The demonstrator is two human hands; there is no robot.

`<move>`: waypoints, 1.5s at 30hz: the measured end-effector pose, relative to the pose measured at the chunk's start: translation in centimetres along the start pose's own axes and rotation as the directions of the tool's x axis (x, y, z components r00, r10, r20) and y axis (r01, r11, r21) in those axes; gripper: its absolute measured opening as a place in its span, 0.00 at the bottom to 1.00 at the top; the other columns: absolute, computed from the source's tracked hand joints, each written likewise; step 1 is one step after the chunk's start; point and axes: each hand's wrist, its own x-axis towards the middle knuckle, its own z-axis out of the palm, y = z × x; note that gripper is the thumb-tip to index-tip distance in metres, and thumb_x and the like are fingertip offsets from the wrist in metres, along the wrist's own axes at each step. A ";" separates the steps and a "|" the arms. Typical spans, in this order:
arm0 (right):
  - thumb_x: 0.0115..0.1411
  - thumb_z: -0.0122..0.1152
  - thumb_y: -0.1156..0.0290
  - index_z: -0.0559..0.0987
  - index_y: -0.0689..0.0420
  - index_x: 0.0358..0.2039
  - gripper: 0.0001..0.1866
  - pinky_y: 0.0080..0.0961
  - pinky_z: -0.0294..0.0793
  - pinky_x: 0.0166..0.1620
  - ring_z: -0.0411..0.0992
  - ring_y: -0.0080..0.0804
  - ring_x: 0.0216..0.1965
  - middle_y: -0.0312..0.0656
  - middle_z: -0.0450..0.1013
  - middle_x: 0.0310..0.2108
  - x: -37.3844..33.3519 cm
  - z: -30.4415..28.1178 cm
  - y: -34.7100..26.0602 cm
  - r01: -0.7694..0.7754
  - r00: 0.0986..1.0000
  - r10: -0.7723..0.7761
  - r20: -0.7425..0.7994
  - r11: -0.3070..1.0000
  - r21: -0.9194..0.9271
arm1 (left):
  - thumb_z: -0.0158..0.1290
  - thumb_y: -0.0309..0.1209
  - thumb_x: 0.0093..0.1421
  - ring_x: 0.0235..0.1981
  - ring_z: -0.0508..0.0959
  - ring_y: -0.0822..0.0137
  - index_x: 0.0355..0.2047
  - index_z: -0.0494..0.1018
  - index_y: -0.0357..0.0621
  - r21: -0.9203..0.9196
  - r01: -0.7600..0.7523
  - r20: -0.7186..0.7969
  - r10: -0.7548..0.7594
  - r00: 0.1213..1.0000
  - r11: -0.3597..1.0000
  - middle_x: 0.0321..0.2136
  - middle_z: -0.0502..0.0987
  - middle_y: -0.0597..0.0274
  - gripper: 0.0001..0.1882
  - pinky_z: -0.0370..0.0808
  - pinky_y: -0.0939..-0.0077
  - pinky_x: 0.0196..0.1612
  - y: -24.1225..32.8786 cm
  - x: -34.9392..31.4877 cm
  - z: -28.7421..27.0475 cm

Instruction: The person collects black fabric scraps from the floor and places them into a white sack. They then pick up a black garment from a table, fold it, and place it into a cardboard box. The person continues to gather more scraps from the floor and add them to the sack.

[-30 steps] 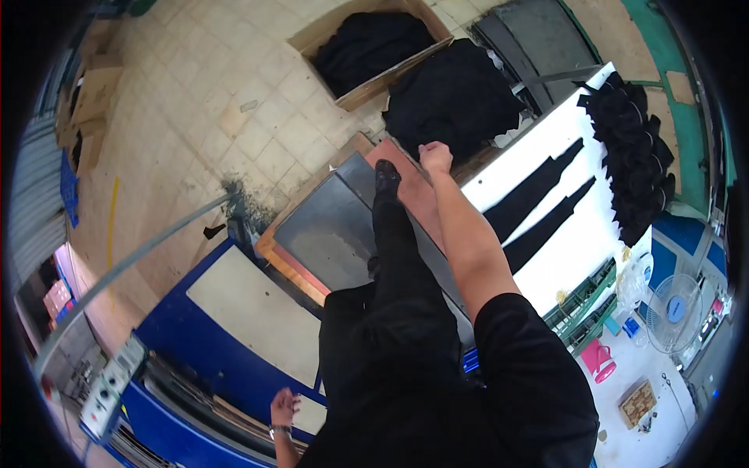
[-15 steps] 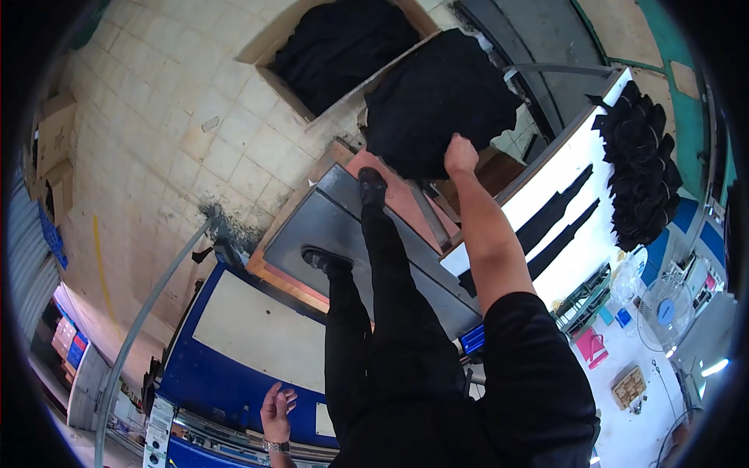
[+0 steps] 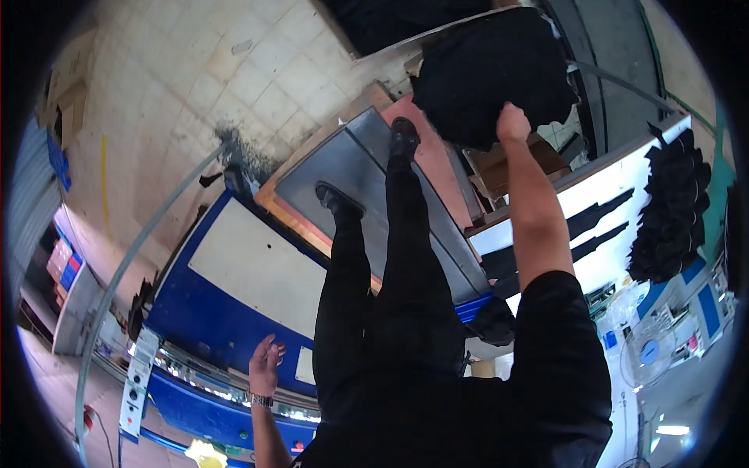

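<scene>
A thick stack of black fabric pieces (image 3: 491, 74) lies at the upper right. My right hand (image 3: 513, 123) is closed at its near edge, the fingers curled over the cloth and partly hidden. My left hand (image 3: 265, 363), with a metal watch (image 3: 259, 399) at the wrist, hangs over the near side of a blue machine (image 3: 175, 316). Its fingers are loosely bent and apart, with nothing in them.
Beyond the stack, a cardboard box (image 3: 355, 48) holds more black cloth. To the right, a white table (image 3: 569, 222) bears black strips (image 3: 601, 214) and a bundle of black pieces (image 3: 667, 207). My feet stand on a grey metal platform (image 3: 304, 175). A grey bent pipe (image 3: 148, 226) rises at left.
My view has tilted, so the box and stack sit higher and farther right. My right hand stays at the stack's near edge. More of my left forearm shows.
</scene>
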 end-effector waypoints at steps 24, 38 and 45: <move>0.68 0.51 0.62 0.75 0.58 0.42 0.12 0.51 0.78 0.46 0.77 0.58 0.45 0.57 0.77 0.43 0.4 -1.7 0.5 0.207 0.977 -0.209 -0.028 0.976 -0.068 | 0.53 0.35 0.70 0.43 0.81 0.69 0.58 0.71 0.39 -0.147 -0.002 -0.035 -0.003 0.999 0.989 0.42 0.82 0.58 0.20 0.76 0.76 0.44 -0.7 -1.1 4.5; 0.62 0.48 0.79 0.68 0.68 0.42 0.09 0.43 0.68 0.52 0.67 0.59 0.46 0.58 0.65 0.46 -14.4 -29.8 4.4 0.654 0.555 -0.381 -0.739 0.749 0.105 | 0.54 0.35 0.69 0.40 0.79 0.73 0.59 0.69 0.37 -0.155 -0.250 -0.071 0.241 0.968 0.956 0.40 0.81 0.60 0.22 0.75 0.78 0.45 2.5 -1.2 3.0; 0.60 0.46 0.75 0.67 0.65 0.40 0.09 0.39 0.66 0.56 0.68 0.47 0.51 0.54 0.66 0.51 -28.5 -33.8 -4.8 0.881 0.360 -0.346 -0.866 0.431 0.195 | 0.52 0.38 0.70 0.54 0.77 0.67 0.60 0.69 0.41 -0.180 -0.638 0.058 0.655 0.753 0.749 0.51 0.77 0.57 0.23 0.74 0.72 0.55 15.3 1.7 4.1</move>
